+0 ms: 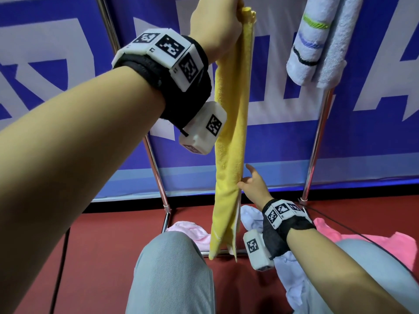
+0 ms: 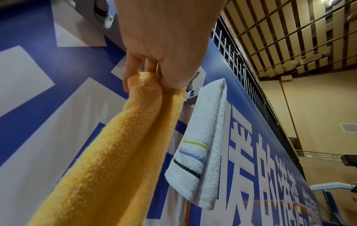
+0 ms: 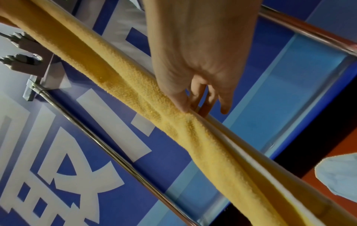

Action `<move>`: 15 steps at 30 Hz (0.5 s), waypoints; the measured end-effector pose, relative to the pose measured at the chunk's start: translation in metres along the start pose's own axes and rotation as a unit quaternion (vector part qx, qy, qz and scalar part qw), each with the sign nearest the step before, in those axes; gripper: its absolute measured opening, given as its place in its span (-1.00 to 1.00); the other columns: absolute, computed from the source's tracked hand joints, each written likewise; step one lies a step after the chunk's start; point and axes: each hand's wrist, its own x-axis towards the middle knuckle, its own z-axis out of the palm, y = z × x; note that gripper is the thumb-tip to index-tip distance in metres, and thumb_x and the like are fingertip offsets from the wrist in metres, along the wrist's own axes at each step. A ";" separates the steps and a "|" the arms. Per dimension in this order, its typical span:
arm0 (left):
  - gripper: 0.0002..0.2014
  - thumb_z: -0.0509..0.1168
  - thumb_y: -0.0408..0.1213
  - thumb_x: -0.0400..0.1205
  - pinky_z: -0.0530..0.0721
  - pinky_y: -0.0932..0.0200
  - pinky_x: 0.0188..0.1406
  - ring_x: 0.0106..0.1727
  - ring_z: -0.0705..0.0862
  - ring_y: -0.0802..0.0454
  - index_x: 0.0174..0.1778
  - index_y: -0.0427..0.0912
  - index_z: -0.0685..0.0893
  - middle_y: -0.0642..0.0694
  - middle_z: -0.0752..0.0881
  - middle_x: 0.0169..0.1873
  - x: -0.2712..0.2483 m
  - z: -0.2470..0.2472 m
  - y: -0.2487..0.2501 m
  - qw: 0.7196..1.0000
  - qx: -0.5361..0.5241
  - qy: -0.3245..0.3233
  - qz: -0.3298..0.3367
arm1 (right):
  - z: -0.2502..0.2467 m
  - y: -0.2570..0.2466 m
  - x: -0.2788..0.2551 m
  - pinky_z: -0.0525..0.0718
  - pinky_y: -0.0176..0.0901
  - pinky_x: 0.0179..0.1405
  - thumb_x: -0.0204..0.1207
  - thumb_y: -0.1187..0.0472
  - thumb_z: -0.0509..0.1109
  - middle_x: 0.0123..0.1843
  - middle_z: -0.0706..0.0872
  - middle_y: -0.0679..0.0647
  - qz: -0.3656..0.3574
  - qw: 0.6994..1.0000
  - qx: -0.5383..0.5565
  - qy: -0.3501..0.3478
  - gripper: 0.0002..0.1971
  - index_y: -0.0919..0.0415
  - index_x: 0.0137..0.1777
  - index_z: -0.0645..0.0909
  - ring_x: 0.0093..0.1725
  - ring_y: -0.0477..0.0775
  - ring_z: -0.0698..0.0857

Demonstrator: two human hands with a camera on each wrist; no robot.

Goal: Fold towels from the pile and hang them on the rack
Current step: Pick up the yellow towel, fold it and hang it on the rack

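Observation:
A long yellow towel (image 1: 229,155), folded lengthwise, hangs straight down in front of the rack. My left hand (image 1: 216,19) is raised at the top of the head view and pinches the towel's upper end; in the left wrist view the left hand (image 2: 154,81) has thumb and fingers closed on the bunched yellow towel (image 2: 125,145). Lower down, my right hand (image 1: 246,181) holds the towel's right edge. The right wrist view shows the right hand (image 3: 190,107) with its thumb on the near face of the yellow towel (image 3: 193,131), fingers behind it and the little finger sticking out.
A white towel with yellow, blue and black stripes (image 1: 310,41) hangs folded on the rack's upper right. Chrome rack poles (image 1: 317,141) stand before a blue banner. Pink towels (image 1: 328,227) and a pale towel (image 1: 251,216) lie on the red floor beside my knees.

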 end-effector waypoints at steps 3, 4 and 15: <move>-0.64 0.05 -0.45 0.62 0.54 0.27 -0.10 0.15 0.65 -0.04 0.28 -0.19 0.57 -0.15 0.66 0.17 0.000 0.000 -0.004 1.000 -0.010 0.003 -0.006 | 0.001 0.001 -0.001 0.62 -0.07 -0.10 0.46 0.46 0.28 -0.37 0.66 0.15 -0.008 1.000 -0.012 0.015 -0.45 0.22 0.47 0.42 -0.26 0.07 0.61; -0.65 0.04 -0.45 0.62 0.53 0.29 -0.12 0.13 0.65 -0.03 0.26 -0.18 0.58 -0.14 0.66 0.14 0.000 0.001 -0.005 1.000 -0.014 0.001 -0.006 | 0.001 0.001 -0.001 0.64 -0.05 -0.04 0.45 0.46 0.29 -0.31 0.70 0.23 -0.009 1.000 -0.013 0.025 -0.49 0.21 0.43 0.48 -0.21 0.10 0.63; -0.76 0.04 -0.47 0.58 0.49 0.26 -0.15 -0.04 0.57 0.03 0.02 -0.11 0.52 -0.09 0.55 -0.08 0.002 -0.003 -0.009 1.000 -0.010 -0.010 -0.022 | -0.008 -0.012 -0.006 0.56 -0.25 -0.02 0.47 0.39 0.30 0.04 0.81 0.18 -0.015 0.992 -0.090 0.081 -0.72 0.31 0.10 0.75 -0.01 0.09 0.69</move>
